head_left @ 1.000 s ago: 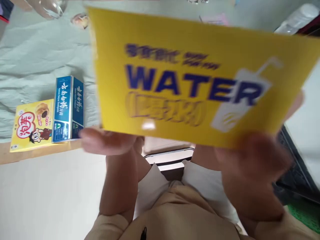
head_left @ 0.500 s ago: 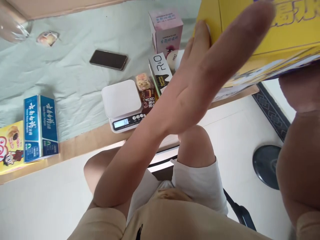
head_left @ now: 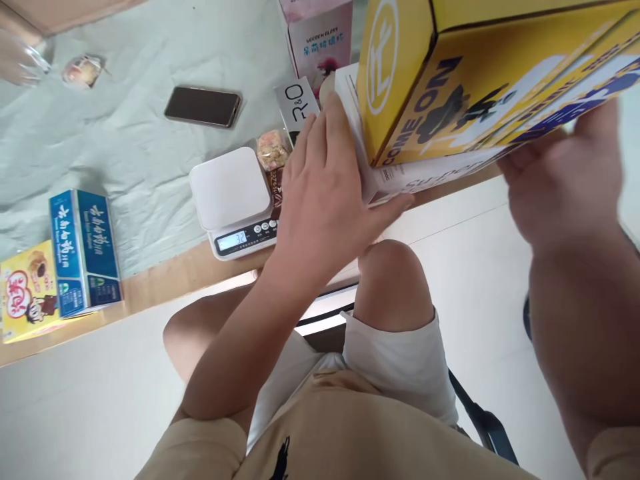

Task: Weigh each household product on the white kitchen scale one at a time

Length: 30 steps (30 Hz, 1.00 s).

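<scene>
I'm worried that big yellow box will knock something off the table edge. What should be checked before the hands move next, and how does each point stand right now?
1. Right hand supports the yellow box from below at its near end: ok.
2. Left hand lies open and flat against the white box under the yellow one: ok.
3. Yellow box fully resting on the table: not ok, its near end overhangs the edge.
4. Scale clear of the boxes: ok, it sits left of the left hand.
5. Snack packs clear of the left hand: cannot tell, the fingers partly cover them.
6. Phone out of the way: ok, far back on the cloth.
</scene>
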Each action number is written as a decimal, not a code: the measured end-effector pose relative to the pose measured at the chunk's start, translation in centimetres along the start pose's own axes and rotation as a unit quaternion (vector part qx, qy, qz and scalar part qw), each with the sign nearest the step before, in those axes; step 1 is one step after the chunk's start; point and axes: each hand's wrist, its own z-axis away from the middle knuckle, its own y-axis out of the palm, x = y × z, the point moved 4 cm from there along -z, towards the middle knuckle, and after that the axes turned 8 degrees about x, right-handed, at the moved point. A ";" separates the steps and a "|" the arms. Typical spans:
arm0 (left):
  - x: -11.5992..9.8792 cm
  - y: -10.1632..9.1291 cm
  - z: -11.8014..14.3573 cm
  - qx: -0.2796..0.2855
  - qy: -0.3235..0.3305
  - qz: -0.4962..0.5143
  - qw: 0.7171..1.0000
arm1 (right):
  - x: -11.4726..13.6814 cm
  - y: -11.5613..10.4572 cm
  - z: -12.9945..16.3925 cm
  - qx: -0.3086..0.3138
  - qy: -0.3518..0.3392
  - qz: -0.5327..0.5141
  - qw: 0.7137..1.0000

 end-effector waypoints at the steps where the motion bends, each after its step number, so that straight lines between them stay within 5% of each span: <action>1: 0.4 0.2 -0.1 0.007 0.001 -0.009 1.000 | -1.0 0.5 0.1 0.014 -0.019 -0.013 1.000; 6: 1.2 0.6 -1.3 0.093 -0.032 -0.100 0.990 | -4.8 1.3 -0.5 0.041 -0.088 0.027 0.995; 14: -0.1 0.8 -1.9 0.138 -0.088 -0.190 0.968 | -5.8 0.8 -1.2 -0.018 -0.096 0.070 0.993; 24: -0.2 1.1 -2.3 0.140 -0.088 -0.229 0.959 | -6.1 0.8 -2.0 -0.030 -0.135 0.116 0.984; 30: 0.5 1.6 -1.8 0.114 -0.034 -0.192 0.974 | -7.1 0.4 -2.1 -0.051 -0.140 0.108 0.983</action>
